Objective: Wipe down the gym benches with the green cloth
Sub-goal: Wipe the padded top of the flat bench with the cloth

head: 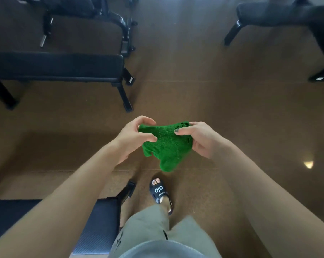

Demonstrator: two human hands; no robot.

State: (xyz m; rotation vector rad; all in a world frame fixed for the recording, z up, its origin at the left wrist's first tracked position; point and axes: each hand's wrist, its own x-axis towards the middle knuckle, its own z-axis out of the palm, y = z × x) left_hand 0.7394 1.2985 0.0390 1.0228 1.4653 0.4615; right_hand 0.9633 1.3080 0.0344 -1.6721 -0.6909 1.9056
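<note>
Head view is showing you standing on the brown floor (204, 90), holding the green cloth (166, 146) in mid-air at the centre of the frame, clear of every bench. Your left hand (133, 138) is pinching the cloth's upper-left corner between thumb and curled fingers, and your right hand (198, 138) is gripping its right edge, thumb lying on top. Most of the cloth is hanging bunched below your hands, so you are risking wiping with a wad that smears rather than cleans; a light pinch could also let it drop by your sandalled foot (160, 194) at 6 o'clock. One bench (55, 66) is waiting at 10 o'clock, another bench (280, 13) at 1 o'clock, and a bench pad (99, 226) is sitting at 7 o'clock beside your leg, where you could clip its frame while stepping.
</note>
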